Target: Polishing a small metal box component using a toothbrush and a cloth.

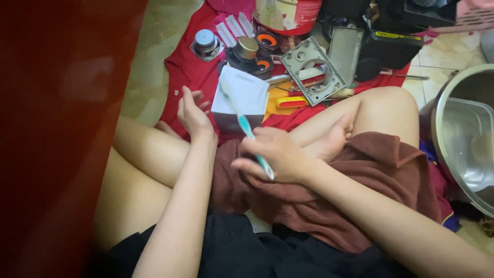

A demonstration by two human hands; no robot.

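Tiled floor, partly covered by a red cloth (pixel 185 72), serves as the work area, with a blurred dark red panel filling the left edge. Going from the left, the left hand (pixel 193 114) is held upright and loosely spread, nothing being pinched; its fingertips lie just beside the white box (pixel 242 98) that rests on the cloth past the knees. A toothbrush (pixel 247 128) with a teal handle is pinched in the grip of the right hand (pixel 275 154), its head raised over the box. The step in hand is judged to be brushing of the box; steadying by the left hand would be called for next. A brown towel (pixel 360 180) is draped over the lap. Far off, speaker parts (pixel 247 51) and a grey plate with a round hole (pixel 314 69) crowd the cloth, so open room is scant there. A steel basin (pixel 463 139) bounds the right edge.
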